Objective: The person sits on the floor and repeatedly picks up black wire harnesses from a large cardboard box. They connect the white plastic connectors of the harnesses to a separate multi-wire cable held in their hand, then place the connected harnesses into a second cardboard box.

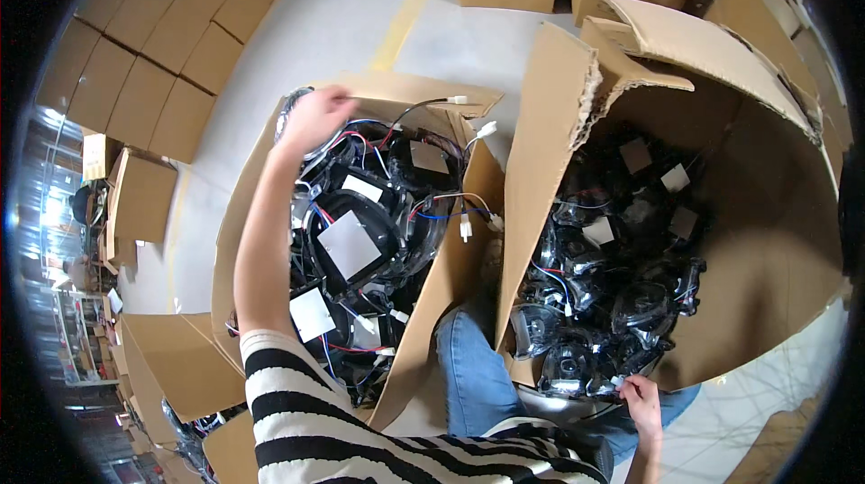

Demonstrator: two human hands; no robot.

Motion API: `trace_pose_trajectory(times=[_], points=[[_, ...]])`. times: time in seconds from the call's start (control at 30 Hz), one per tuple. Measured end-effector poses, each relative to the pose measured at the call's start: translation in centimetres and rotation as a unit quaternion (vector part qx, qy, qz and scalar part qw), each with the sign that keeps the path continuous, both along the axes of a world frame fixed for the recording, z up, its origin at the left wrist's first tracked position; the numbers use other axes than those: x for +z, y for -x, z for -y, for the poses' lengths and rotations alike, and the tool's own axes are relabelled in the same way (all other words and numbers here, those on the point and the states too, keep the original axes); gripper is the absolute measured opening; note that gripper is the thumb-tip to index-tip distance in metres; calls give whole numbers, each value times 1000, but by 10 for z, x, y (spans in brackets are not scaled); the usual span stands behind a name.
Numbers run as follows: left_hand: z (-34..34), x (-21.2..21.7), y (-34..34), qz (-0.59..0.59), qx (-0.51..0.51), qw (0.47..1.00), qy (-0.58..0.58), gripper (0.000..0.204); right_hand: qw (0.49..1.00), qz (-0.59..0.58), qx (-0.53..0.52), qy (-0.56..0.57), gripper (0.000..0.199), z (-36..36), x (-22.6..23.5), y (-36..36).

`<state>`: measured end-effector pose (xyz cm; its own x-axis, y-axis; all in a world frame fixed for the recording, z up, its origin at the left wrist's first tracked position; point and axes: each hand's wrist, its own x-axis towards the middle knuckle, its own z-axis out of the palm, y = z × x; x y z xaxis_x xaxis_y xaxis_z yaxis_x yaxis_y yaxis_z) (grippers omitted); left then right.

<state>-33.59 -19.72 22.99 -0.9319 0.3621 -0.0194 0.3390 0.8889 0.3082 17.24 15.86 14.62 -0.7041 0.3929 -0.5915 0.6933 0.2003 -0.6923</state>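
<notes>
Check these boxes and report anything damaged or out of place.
The right box has a ragged, torn flap edge. A white connector dangles over the left box rim. Parts lie jumbled in both; no damage is visible on them.

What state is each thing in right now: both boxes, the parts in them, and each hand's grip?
Left box: flaps open, filled with black wired parts.
Right box: flaps open, tilted toward the person, filled with black parts.
Wired parts: piled loose, cables tangled.
Parts in the right box: heaped, some with pale labels.
Left hand: grip closed on a part at the left box's far edge.
Right hand: fingers pinching a small piece at the heap's near edge.
</notes>
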Motion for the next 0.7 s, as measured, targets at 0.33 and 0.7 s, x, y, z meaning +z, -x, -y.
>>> trace_pose_trajectory(times=[0.33, 0.7], points=[[-26, -37, 24, -75, 139, 987, -5, 43, 1000, 4, -26, -16, 15, -7, -4, -17], [181, -135, 51, 86, 450, 795, -398, 57, 1000, 2, -5, 4, 14, -18, -40, -17]])
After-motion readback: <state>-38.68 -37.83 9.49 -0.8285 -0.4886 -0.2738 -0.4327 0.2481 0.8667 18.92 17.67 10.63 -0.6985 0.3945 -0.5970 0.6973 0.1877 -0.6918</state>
